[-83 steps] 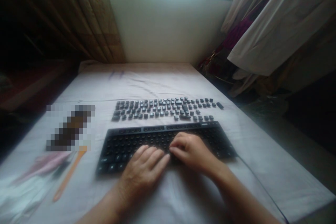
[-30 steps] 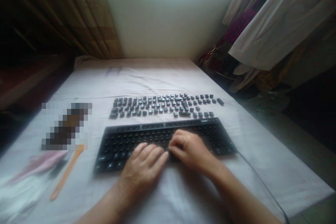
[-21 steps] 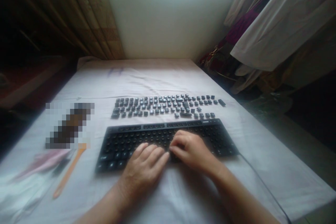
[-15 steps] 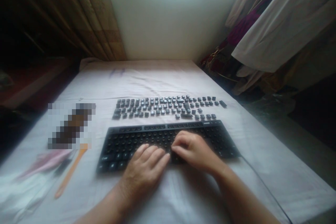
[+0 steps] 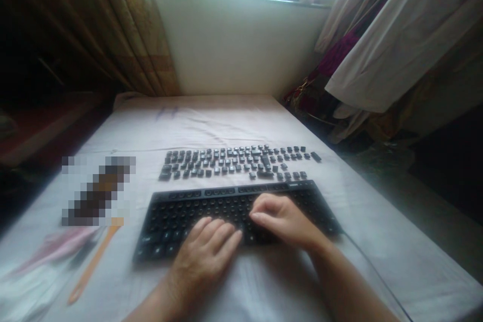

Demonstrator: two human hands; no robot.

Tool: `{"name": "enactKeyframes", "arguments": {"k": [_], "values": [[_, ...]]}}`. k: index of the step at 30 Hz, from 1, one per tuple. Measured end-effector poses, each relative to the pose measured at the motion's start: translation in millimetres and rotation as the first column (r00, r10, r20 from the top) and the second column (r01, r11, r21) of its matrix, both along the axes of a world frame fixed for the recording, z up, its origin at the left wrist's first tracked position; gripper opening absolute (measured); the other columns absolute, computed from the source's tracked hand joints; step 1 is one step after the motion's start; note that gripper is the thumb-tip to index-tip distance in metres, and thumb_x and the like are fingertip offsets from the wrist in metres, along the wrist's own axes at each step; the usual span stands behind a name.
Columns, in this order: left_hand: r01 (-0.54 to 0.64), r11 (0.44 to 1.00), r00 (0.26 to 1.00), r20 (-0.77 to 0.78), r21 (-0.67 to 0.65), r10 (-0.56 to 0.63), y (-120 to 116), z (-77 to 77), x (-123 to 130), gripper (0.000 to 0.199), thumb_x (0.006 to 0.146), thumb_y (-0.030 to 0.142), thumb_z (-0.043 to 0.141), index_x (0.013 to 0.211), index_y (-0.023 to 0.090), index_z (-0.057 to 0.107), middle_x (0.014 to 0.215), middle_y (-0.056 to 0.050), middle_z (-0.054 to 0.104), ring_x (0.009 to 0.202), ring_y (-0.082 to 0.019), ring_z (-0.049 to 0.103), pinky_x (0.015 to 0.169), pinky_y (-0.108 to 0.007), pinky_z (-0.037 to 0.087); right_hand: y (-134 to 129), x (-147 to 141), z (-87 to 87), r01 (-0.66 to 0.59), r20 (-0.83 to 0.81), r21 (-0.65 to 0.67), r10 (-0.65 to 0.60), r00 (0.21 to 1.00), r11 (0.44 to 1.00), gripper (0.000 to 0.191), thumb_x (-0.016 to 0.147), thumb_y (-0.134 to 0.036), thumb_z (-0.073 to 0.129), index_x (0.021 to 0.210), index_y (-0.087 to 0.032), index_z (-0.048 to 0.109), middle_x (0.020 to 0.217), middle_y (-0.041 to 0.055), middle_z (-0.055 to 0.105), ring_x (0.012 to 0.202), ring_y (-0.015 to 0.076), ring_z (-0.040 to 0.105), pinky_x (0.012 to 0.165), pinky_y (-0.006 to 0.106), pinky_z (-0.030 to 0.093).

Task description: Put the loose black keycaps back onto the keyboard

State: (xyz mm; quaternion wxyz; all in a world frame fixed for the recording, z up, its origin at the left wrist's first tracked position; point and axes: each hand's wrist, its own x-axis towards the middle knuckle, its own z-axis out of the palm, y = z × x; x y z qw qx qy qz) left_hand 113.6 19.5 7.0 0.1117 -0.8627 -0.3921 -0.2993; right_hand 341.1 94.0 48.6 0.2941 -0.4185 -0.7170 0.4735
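Note:
A black keyboard [image 5: 166, 221] lies across the cloth in front of me, its main area showing bare key posts, with a few caps visible at its near left. My left hand [image 5: 207, 249] rests on its near edge, fingers stretched out and lying flat. Over the middle right of the keyboard is my right hand [image 5: 281, 216], thumb and index finger pinched together just above the posts. Whatever may be between those fingertips is too small to make out. Beyond the keyboard, loose black keycaps [image 5: 217, 170] lie in several rows.
An orange flat-ended stick [image 5: 94, 259] lies left of the keyboard, near a pink cloth [image 5: 56, 249] and a pixelated dark object [image 5: 100, 191]. A cable [image 5: 372, 261] runs from the keyboard's right side. Clothes [image 5: 377, 65] hang at the right, beside the white-covered surface [image 5: 211, 115].
The camera has tilted up a little, so the scene sits lower. My right hand has shifted slightly away from the left fingertips, still pinched. The left hand keeps its place on the keyboard.

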Motion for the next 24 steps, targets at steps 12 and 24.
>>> {"name": "enactKeyframes", "arguments": {"k": [12, 24], "values": [[-0.018, 0.998, 0.999, 0.033, 0.065, 0.016, 2, -8.4, 0, 0.032, 0.104, 0.027, 0.040, 0.115, 0.025, 0.070, 0.110, 0.000, 0.072, 0.110, -0.016, 0.060, 0.114, -0.032, 0.030, 0, -5, 1.1, 0.001, 0.060, 0.064, -0.005, 0.998, 0.998, 0.015, 0.083, -0.026, 0.064, 0.073, -0.018, 0.070, 0.078, 0.0031, 0.070, 0.075, 0.0167, 0.065, 0.070, 0.026, 0.050], [-0.011, 0.999, 0.999, 0.046, 0.050, 0.009, 3, -9.1, 0, 0.032, 0.104, 0.025, 0.041, 0.117, 0.025, 0.070, 0.111, -0.001, 0.072, 0.110, -0.017, 0.060, 0.111, -0.034, 0.033, 26, 2, 23.1, 0.006, 0.374, 0.302, -0.124, 0.919, 0.953, 0.012, 0.087, -0.018, 0.065, 0.080, -0.019, 0.074, 0.084, 0.0025, 0.073, 0.079, 0.0161, 0.068, 0.076, 0.026, 0.053]]}}
